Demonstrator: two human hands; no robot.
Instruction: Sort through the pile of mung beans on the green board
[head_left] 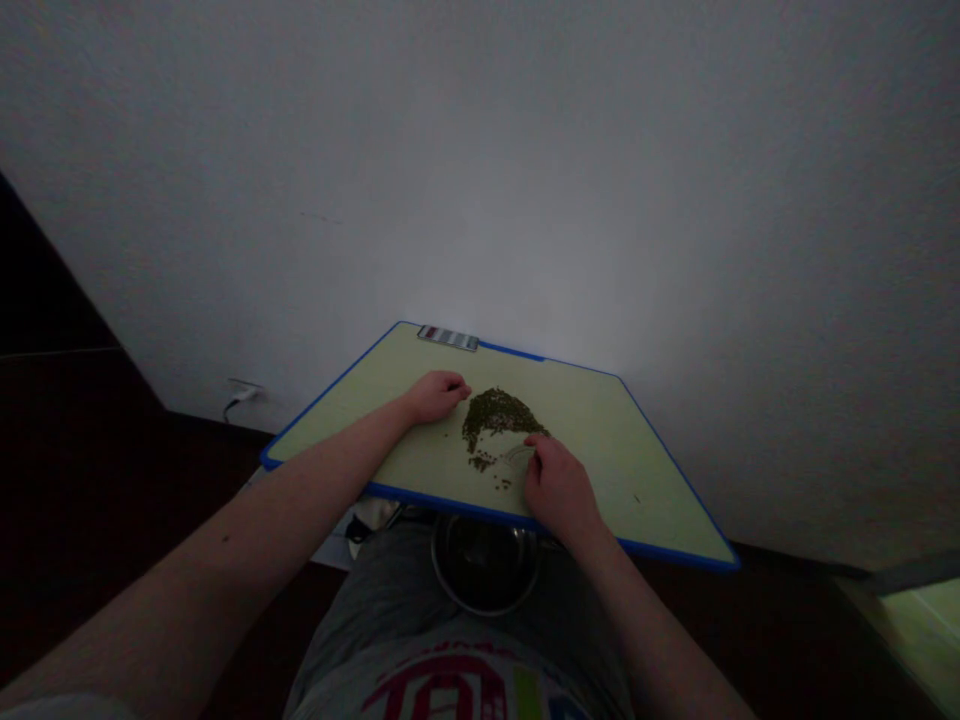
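A heap of small green-brown grains [499,410] lies on the pale yellow board [592,410] with a blue rim. A few grains are scattered at its near side. My left hand [437,397] rests at the heap's left edge, thumb and fingers pinched together; whatever is between them is too small to make out. To the right of the heap, my right hand [556,480] is closed on a thin, see-through, fork-like tool [516,455]. The tool's tip points left, over the bare patch between the heap and the loose grains.
A metal bowl [486,565], dark inside, sits on my lap under the board's near edge. At the board's far left edge lies a phone [448,338] with a lit screen. The pale wall [525,180] stands right behind. A plug with a cord [241,395] is at left.
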